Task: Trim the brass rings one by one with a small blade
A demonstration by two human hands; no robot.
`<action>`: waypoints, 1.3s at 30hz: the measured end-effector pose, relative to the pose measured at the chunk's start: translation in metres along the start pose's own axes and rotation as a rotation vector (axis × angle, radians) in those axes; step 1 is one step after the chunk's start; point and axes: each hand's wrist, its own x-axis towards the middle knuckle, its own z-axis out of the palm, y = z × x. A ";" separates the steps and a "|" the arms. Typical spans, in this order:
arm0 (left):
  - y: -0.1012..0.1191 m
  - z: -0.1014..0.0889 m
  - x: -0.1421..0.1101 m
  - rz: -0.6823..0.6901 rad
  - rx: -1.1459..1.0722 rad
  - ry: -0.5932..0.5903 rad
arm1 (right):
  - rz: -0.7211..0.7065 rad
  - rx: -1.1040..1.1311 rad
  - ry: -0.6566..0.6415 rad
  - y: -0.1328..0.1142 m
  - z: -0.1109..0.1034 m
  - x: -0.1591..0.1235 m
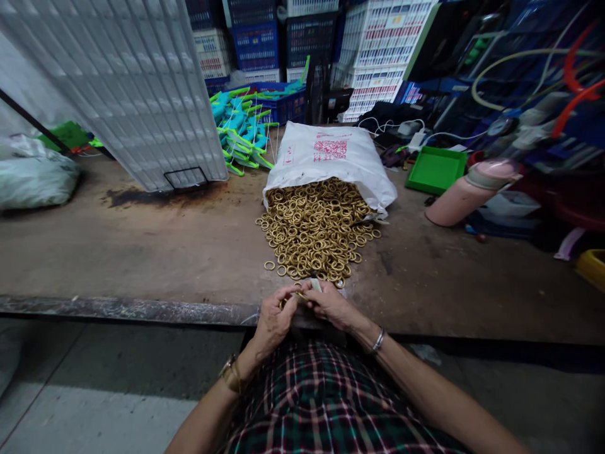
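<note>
My left hand (275,320) is closed, pinching a gold-coloured ring (301,294) just above the table's front edge. Another bit of gold ring shows at its fingers. My right hand (334,307) is closed too, its fingertips meeting the left ones at the ring. From its grip sticks a small pale piece (316,285) with a dark tip; its kind is unclear. Just beyond both hands spreads a heap of gold-coloured rings (314,233), spilling from the mouth of a white sack (302,151) with red print that lies on its side.
The brown table (189,252) carries a ribbed translucent panel (155,94) standing at left and turquoise-green clamp-like items (246,132) behind. On the right are a green tray (435,170), a pink bottle (466,194) and hoses (496,104). Stacked crates (368,57) rise at the back.
</note>
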 end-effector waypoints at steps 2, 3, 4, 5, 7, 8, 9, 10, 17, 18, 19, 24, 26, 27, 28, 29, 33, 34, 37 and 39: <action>0.000 -0.001 -0.001 0.009 0.009 -0.032 | 0.010 0.029 -0.024 0.001 0.001 0.000; 0.001 -0.001 -0.002 0.015 0.015 -0.054 | 0.011 0.031 -0.029 0.002 0.001 0.000; 0.001 -0.001 -0.003 0.022 0.022 -0.076 | 0.011 0.022 -0.029 0.003 0.001 0.001; 0.001 -0.001 -0.003 0.024 0.026 -0.094 | 0.009 0.004 -0.026 0.004 0.001 0.002; 0.000 0.001 -0.005 -0.006 0.014 -0.108 | -0.010 -0.049 -0.014 0.007 0.002 0.003; 0.000 0.001 -0.005 -0.043 -0.009 -0.103 | -0.033 -0.087 -0.005 0.008 0.002 0.003; -0.001 0.002 -0.005 -0.091 -0.040 -0.095 | -0.070 -0.136 0.006 0.009 0.002 0.003; -0.001 0.003 -0.005 -0.143 -0.076 -0.088 | -0.118 -0.192 0.020 0.010 0.001 0.003; -0.001 0.005 -0.005 -0.391 -0.334 -0.121 | -0.273 -0.388 0.071 0.013 -0.002 0.006; -0.001 0.005 -0.005 -0.404 -0.363 -0.131 | -0.270 -0.391 0.069 0.014 -0.003 0.007; -0.001 0.005 -0.005 -0.410 -0.388 -0.140 | -0.269 -0.395 0.071 0.014 -0.003 0.007; -0.002 0.005 -0.004 -0.437 -0.460 -0.181 | -0.283 -0.397 0.100 0.012 -0.003 0.007; -0.003 0.006 -0.004 -0.454 -0.493 -0.189 | -0.281 -0.384 0.099 0.012 -0.003 0.007; -0.003 0.006 -0.004 -0.458 -0.509 -0.192 | -0.276 -0.380 0.100 0.012 -0.003 0.007; -0.004 0.006 -0.004 -0.461 -0.524 -0.196 | -0.270 -0.377 0.102 0.012 -0.003 0.008; -0.004 0.006 -0.004 -0.461 -0.537 -0.201 | -0.264 -0.375 0.104 0.012 -0.002 0.008; -0.005 0.006 -0.003 -0.465 -0.580 -0.219 | -0.266 -0.370 0.091 0.012 -0.002 0.007; -0.004 0.006 -0.003 -0.465 -0.585 -0.219 | -0.269 -0.369 0.086 0.011 -0.002 0.006; -0.003 0.006 -0.003 -0.464 -0.580 -0.220 | -0.274 -0.362 0.074 0.009 -0.001 0.005; -0.003 0.006 -0.003 -0.462 -0.577 -0.219 | -0.280 -0.371 0.075 0.008 -0.001 0.005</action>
